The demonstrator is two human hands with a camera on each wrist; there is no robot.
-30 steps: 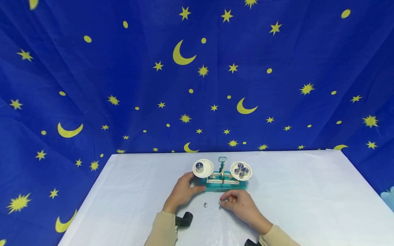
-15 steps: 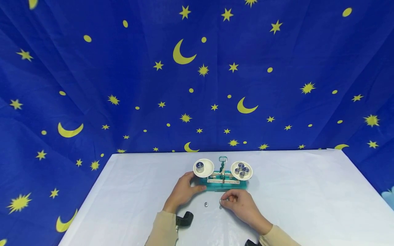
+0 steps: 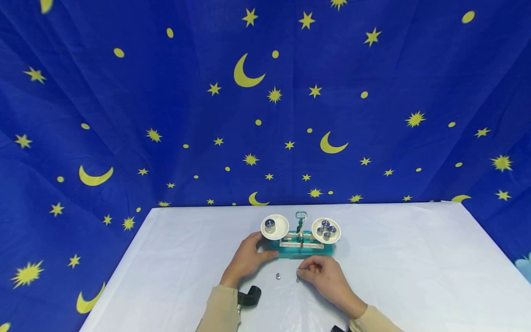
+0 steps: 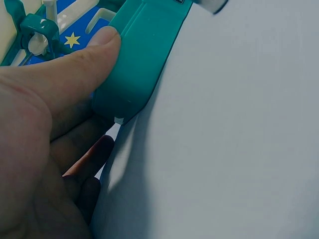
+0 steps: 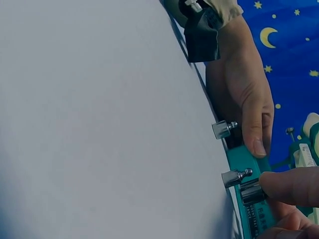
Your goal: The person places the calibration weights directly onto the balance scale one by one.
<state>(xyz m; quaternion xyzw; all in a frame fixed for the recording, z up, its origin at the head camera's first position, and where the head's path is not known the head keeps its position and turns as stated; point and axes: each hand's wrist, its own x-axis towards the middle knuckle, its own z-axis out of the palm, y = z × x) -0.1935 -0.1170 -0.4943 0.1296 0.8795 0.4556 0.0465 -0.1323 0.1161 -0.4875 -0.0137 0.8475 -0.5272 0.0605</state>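
A small teal balance scale (image 3: 304, 251) with two white pans stands on the table. My left hand (image 3: 245, 259) grips the left end of its base, thumb on top. In the left pan (image 3: 282, 230) sits one larger metal weight (image 3: 270, 226); several smaller weights (image 3: 327, 235) crowd the right pan (image 3: 315, 225). In front of the base, my right hand (image 3: 327, 278) pinches a metal weight (image 5: 252, 193) between thumb and fingers. Close beside it in the right wrist view stands a small knobbed weight (image 5: 232, 178). Another knobbed weight (image 3: 278, 276) stands farther left, apart from both hands.
White cloth covers the table (image 3: 415, 258). Behind and at the sides hangs a blue curtain (image 3: 199, 110) with yellow stars and moons. A black wrist mount (image 3: 250, 296) sticks out from the left wrist, low over the table.
Both hands, the scale and the weights stay almost where they were. The head view shifts very slightly.
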